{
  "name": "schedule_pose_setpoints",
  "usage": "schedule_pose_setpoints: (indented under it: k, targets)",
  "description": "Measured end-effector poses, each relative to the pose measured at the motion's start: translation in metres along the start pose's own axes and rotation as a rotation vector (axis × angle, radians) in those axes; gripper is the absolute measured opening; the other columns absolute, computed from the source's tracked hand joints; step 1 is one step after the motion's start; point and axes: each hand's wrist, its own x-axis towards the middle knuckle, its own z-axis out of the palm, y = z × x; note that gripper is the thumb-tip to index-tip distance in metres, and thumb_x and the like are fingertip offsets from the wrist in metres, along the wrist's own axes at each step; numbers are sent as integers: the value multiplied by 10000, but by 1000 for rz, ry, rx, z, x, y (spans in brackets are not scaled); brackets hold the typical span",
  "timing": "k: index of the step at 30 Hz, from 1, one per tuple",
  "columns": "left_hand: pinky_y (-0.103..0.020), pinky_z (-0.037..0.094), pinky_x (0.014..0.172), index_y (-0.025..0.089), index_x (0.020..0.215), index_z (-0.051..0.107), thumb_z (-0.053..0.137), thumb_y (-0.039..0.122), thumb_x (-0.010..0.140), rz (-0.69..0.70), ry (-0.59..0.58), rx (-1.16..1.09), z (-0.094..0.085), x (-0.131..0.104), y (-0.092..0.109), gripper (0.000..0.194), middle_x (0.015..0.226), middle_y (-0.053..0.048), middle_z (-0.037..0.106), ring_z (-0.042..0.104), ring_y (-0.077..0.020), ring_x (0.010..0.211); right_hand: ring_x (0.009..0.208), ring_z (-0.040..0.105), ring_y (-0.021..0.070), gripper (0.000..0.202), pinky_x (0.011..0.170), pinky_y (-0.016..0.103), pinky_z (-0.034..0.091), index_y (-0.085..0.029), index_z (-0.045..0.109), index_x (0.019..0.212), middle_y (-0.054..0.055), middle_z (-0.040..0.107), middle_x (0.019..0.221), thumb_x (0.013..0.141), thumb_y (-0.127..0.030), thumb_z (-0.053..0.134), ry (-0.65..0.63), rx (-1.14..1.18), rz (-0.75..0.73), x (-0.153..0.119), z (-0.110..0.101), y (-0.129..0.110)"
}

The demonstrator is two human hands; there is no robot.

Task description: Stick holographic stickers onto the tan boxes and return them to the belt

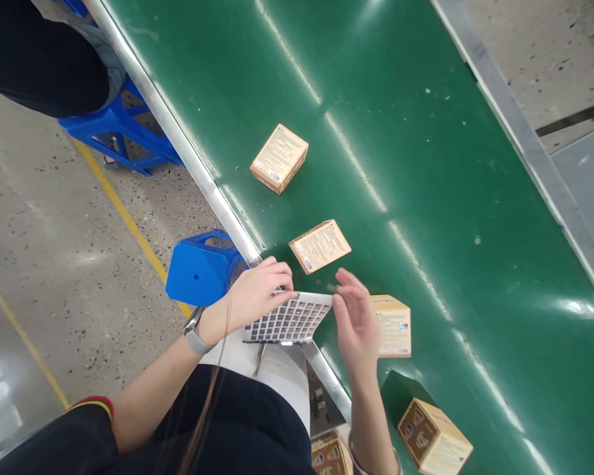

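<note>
A white sheet with rows of small dark squares (291, 319) is tilted over the belt's metal edge, close to my body. My left hand (262, 290) pinches its upper left edge between thumb and fingers. At the sheet's upper right corner is my right hand (355, 320), its thumb and fingertips curled near each other; something small and blurred shows at the tips. A tan box (321, 247) lies just beyond the sheet. Another tan box (394, 326) is partly hidden behind my right hand.
The green belt (426, 165) carries a tan box (280, 158) farther up and another (434, 437) at the lower right. More brown packaging (331, 455) shows below the metal edge. Blue stools (198, 269) stand at the left, and a person in dark clothing (39, 59) is at the upper left.
</note>
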Motion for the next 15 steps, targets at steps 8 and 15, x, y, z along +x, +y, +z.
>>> schedule_pose_setpoints:
  k: [8,15]
  targets:
    - [-571,274,1174,173,757,659,574,250,936,284,-32,121,15,7,-12,212,1554,-24,387,175,-340,1489,1226,585,254,412,998,472,482,-244,486,1266,147,450,1469,900,-417,560,293,386,208,44,36,10]
    - [-528,288,1186,172,756,660,557,215,941,321,-34,165,29,8,-9,216,1551,-1,387,187,-310,1491,1122,615,234,233,948,404,485,-179,623,836,118,615,1265,833,-411,635,397,286,282,42,36,13]
